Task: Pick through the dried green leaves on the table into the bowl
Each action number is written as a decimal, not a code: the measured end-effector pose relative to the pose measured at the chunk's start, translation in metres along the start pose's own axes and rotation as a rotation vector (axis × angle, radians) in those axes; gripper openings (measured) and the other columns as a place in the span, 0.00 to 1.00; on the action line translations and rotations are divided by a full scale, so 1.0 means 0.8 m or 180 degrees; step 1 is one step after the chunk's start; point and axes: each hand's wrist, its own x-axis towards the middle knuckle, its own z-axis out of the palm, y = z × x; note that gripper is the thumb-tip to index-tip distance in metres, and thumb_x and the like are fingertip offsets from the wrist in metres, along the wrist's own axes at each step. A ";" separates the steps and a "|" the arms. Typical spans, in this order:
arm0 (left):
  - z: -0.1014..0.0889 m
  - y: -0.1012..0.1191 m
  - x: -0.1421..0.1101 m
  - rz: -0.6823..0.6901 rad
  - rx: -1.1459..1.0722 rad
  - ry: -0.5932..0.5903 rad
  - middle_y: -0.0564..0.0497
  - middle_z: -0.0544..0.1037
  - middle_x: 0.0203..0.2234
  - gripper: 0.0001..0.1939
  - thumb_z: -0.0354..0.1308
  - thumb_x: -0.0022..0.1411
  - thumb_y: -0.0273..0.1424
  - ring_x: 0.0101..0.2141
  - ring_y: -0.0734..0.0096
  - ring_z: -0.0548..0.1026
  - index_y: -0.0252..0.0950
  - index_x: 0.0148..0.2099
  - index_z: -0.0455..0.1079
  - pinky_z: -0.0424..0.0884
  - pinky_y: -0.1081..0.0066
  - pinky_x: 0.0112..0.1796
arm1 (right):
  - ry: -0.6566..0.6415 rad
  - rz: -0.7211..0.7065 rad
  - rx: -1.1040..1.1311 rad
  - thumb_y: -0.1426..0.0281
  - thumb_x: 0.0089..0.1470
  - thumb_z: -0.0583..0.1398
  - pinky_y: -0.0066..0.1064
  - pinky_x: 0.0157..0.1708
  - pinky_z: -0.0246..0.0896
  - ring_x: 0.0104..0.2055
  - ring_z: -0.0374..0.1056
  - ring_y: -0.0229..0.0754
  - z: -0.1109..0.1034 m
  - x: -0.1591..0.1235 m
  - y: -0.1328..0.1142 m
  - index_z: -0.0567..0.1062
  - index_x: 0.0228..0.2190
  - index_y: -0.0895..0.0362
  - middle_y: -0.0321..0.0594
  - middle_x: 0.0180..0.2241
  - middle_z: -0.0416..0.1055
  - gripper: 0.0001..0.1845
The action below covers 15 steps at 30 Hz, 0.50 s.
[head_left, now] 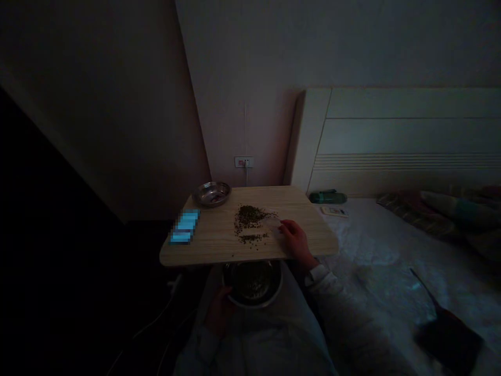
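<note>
On a small wooden table point(285, 196) lies a spread of small dark grains point(249, 215), with a separate strip of them nearer the front edge. My right hand point(296, 239) is closed on a thin, pale, see-through piece point(272, 223) at the right side of the grains; its exact kind does not show. Below the table's front edge, a round metal bowl point(254, 304) rests on my lap. My left hand point(219, 309) grips this bowl at its left rim. Dim light hides most of the bowl's contents.
A shallow metal dish point(212, 194) stands at the table's back left, with a lit, pixelated screen point(185, 227) in front. To the right, a bed point(364, 261) holds a green bottle point(327, 197), a phone-like object point(334, 211) and a dark, handled flat object point(448, 334). Behind is a wall socket point(243, 162).
</note>
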 end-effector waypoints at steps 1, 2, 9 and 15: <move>0.003 0.001 -0.003 -0.0020 -0.0006 0.0049 0.47 0.81 0.28 0.08 0.59 0.47 0.22 0.47 0.48 0.74 0.37 0.31 0.74 0.72 0.56 0.45 | 0.0032 0.0099 -0.0007 0.57 0.45 0.57 0.36 0.36 0.64 0.32 0.70 0.43 -0.006 -0.001 0.002 0.73 0.34 0.57 0.42 0.29 0.75 0.18; 0.007 0.002 -0.005 -0.0006 -0.0033 0.0078 0.48 0.81 0.28 0.08 0.58 0.47 0.21 0.46 0.50 0.75 0.37 0.31 0.73 0.72 0.57 0.45 | 0.0046 0.0173 -0.0054 0.57 0.45 0.57 0.36 0.35 0.64 0.31 0.69 0.43 -0.011 -0.004 0.003 0.73 0.33 0.57 0.41 0.28 0.75 0.18; 0.011 0.004 -0.014 0.0042 -0.0199 0.0340 0.49 0.80 0.26 0.11 0.55 0.48 0.20 0.41 0.55 0.77 0.35 0.35 0.72 0.73 0.60 0.42 | -0.0160 0.0101 -0.0878 0.61 0.44 0.55 0.34 0.31 0.61 0.28 0.67 0.42 -0.030 -0.029 -0.003 0.75 0.32 0.57 0.40 0.25 0.74 0.16; -0.012 -0.002 -0.001 0.0184 -0.0175 0.0096 0.50 0.81 0.29 0.15 0.58 0.48 0.22 0.41 0.56 0.78 0.37 0.40 0.72 0.74 0.61 0.41 | -0.0510 0.0009 -0.1095 0.65 0.47 0.54 0.32 0.30 0.60 0.28 0.67 0.41 -0.017 -0.049 -0.018 0.75 0.35 0.58 0.40 0.25 0.74 0.16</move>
